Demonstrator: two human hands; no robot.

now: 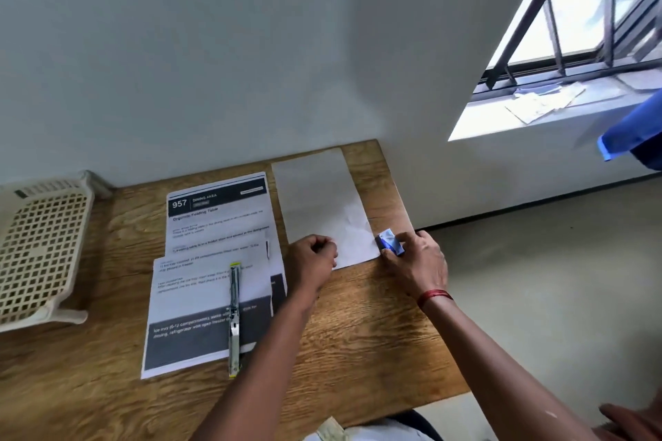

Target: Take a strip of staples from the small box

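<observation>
A blank white sheet [318, 200] lies on the wooden table [358, 326] near its right edge. My left hand [313, 260] rests on the sheet's near left corner with its fingers curled under; whether it pinches the paper is hidden. My right hand [417, 261] grips a small blue box [389, 242] at the sheet's near right corner, close to the table's edge.
Printed pages [218, 222] lie left of the blank sheet, with a metal stapler [234, 319] lying opened out on the nearer stack [200, 333]. A cream plastic lattice tray [39, 247] stands at the far left. A barred window [580, 29] is at upper right.
</observation>
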